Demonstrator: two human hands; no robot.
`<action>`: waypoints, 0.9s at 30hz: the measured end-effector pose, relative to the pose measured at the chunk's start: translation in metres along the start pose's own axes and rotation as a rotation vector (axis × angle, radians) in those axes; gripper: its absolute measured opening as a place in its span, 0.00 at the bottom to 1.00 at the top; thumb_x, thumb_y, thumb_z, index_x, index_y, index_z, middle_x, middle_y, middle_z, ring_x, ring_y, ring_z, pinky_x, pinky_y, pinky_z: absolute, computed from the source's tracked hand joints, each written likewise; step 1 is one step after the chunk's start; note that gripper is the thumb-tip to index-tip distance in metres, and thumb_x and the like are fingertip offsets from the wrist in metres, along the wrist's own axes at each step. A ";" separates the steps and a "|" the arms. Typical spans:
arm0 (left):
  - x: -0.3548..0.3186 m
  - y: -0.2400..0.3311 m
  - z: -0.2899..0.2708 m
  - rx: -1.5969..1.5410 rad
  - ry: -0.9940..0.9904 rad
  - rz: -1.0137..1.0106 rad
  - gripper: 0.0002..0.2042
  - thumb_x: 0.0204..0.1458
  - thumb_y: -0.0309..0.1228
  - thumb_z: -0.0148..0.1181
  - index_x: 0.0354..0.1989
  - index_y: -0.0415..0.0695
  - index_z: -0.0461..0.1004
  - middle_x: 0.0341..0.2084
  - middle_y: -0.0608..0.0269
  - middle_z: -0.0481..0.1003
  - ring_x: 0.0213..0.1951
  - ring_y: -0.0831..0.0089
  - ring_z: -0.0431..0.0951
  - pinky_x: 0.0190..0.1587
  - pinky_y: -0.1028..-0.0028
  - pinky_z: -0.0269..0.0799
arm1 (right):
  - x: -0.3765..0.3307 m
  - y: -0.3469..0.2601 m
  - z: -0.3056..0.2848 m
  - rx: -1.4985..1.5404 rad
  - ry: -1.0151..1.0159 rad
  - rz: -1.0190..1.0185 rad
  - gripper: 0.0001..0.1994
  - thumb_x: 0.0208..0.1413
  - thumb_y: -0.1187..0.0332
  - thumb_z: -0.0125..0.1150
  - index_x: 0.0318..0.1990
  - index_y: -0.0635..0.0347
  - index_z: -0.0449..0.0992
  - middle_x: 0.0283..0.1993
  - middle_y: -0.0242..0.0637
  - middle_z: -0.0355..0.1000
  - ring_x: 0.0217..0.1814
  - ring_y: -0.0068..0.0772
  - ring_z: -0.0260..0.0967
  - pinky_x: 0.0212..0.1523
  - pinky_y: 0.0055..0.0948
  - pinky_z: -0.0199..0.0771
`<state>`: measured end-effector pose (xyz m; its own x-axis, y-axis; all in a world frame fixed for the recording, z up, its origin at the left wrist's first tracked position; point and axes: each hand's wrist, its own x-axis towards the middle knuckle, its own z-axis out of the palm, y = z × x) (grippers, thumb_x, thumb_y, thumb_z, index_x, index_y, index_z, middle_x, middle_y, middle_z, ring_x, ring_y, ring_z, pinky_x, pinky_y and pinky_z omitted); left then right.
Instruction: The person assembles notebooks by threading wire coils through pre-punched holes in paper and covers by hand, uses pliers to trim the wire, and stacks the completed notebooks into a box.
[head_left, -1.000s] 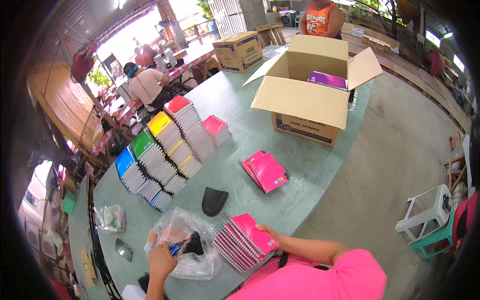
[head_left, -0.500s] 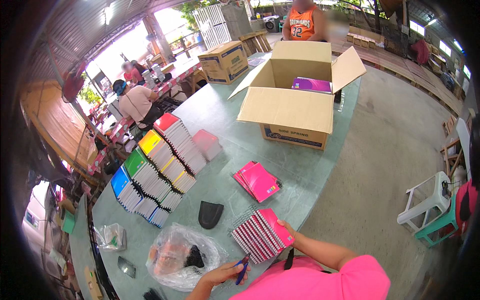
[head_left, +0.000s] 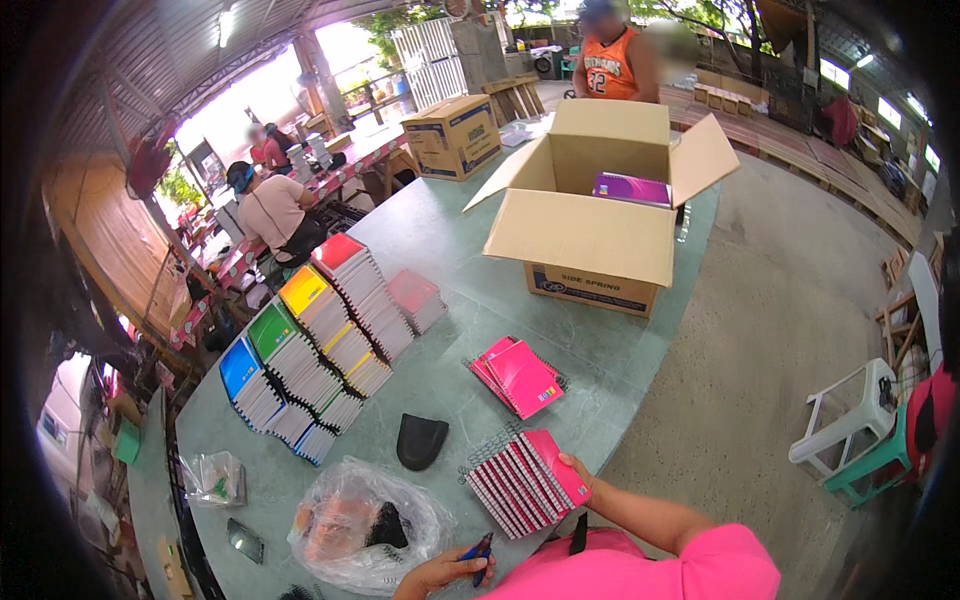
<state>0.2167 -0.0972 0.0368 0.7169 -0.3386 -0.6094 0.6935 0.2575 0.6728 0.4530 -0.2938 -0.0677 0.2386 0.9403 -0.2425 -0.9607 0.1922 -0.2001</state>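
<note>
At the table's near edge lies a fanned row of pink spiral notebooks (head_left: 516,488), their wire-bound edges facing left. My right hand (head_left: 577,480) is closed on the right edge of the row, its thumb on the top pink cover. Lower down, my left hand (head_left: 440,572) grips blue-handled pliers (head_left: 481,553), just left of and below the row and apart from it. Beyond the row sits a smaller pile of pink notebooks (head_left: 522,376). A clear plastic bag (head_left: 345,560) with black coils in it is left of my left hand.
Stacks of blue, green, yellow and red notebooks (head_left: 285,335) stand at the left. An open cardboard box (head_left: 580,235) holds a purple notebook; a closed box (head_left: 452,138) is behind. A black pad (head_left: 421,441) lies mid-table. Stools (head_left: 850,420) are at right. A person in orange (head_left: 610,65) stands beyond.
The view has shifted slightly, so the table's things appear lower. My left hand with the pliers sits a little farther from the notebook row. My right hand keeps its hold.
</note>
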 end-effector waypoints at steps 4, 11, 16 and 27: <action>0.019 -0.015 0.005 -0.230 0.446 0.008 0.17 0.53 0.39 0.50 0.42 0.38 0.65 0.32 0.55 0.72 0.34 0.61 0.74 0.41 0.63 0.69 | 0.002 -0.001 -0.016 0.010 0.004 -0.023 0.30 0.44 0.52 0.59 0.50 0.64 0.64 0.46 0.47 0.69 0.45 0.43 0.69 0.50 0.41 0.67; 0.028 -0.019 -0.005 -0.626 0.440 0.198 0.15 0.54 0.37 0.46 0.42 0.37 0.64 0.34 0.47 0.72 0.38 0.51 0.74 0.43 0.56 0.68 | 0.000 -0.005 -0.001 0.027 -0.019 -0.047 0.30 0.46 0.52 0.56 0.52 0.64 0.62 0.48 0.47 0.67 0.47 0.42 0.67 0.52 0.40 0.65; 0.049 -0.074 -0.053 -0.727 0.279 0.251 0.16 0.55 0.36 0.45 0.44 0.35 0.63 0.36 0.43 0.72 0.40 0.49 0.73 0.45 0.54 0.68 | -0.004 -0.004 0.011 -0.043 0.066 -0.084 0.32 0.44 0.51 0.58 0.52 0.64 0.62 0.48 0.46 0.68 0.47 0.42 0.68 0.51 0.40 0.66; 0.056 -0.087 -0.064 -0.682 0.282 0.254 0.21 0.53 0.40 0.49 0.50 0.39 0.61 0.42 0.51 0.70 0.44 0.59 0.70 0.46 0.58 0.65 | 0.000 -0.001 -0.011 0.099 0.015 -0.016 0.31 0.45 0.52 0.58 0.52 0.64 0.63 0.48 0.47 0.68 0.47 0.43 0.67 0.52 0.41 0.66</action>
<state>0.2008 -0.0808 -0.0823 0.7869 0.0246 -0.6166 0.3309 0.8266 0.4552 0.4559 -0.2970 -0.0780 0.2551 0.9330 -0.2540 -0.9660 0.2342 -0.1098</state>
